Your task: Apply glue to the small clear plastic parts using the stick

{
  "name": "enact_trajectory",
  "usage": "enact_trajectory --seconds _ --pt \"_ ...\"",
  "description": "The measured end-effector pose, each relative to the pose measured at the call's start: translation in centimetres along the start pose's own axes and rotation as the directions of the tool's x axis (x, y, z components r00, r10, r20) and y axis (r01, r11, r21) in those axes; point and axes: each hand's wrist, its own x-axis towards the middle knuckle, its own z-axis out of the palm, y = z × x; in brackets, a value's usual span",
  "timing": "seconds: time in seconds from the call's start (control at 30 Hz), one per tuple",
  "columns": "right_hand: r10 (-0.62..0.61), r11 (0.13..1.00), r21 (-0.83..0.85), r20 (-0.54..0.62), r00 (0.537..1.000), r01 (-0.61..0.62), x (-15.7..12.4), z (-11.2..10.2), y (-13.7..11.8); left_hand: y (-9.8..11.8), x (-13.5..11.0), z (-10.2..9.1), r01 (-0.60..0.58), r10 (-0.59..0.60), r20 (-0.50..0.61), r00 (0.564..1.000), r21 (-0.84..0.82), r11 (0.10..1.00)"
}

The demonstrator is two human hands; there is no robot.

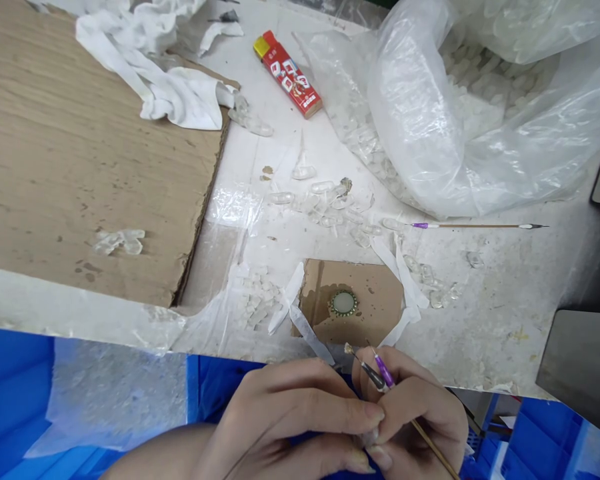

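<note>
As the right hand point(415, 417) grips it, the wooden-shafted pick point(433, 445) points up-left

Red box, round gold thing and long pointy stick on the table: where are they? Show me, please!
Red box point(289, 75): head view, on its red side.
Round gold setting point(343, 303): head view, on its pale middle.
Long pointy stick point(473, 225): head view, on its thin wooden shaft.

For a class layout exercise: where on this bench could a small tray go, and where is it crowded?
Free patch: white bench right of the cardboard square, below the wooden-handled pick. Crowded: clear pieces beside the plastic bag.
</note>
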Motion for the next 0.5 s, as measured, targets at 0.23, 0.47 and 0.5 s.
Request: enact_trajectory --seconds 0.23,0.47,0.5 --pt "-0.014 0.998 0.055 -0.103 0.995 0.019 -0.4 1.1 0.8 -0.1 -0.1 0.1 -0.020 0.020 -0.003 1.000 0.004 1.000" --pt "-0.010 0.998 0.065 -0.134 0.991 0.019 -0.3 1.5 0.7 -0.1 -0.2 -0.4 0.041 -0.040 0.056 0.998 -0.016 0.999" --pt "-0.013 0.998 0.067 -0.115 0.993 0.021 -0.3 1.3 0.6 0.0 -0.2 -0.4 0.041 -0.041 0.068 0.997 -0.002 0.999"
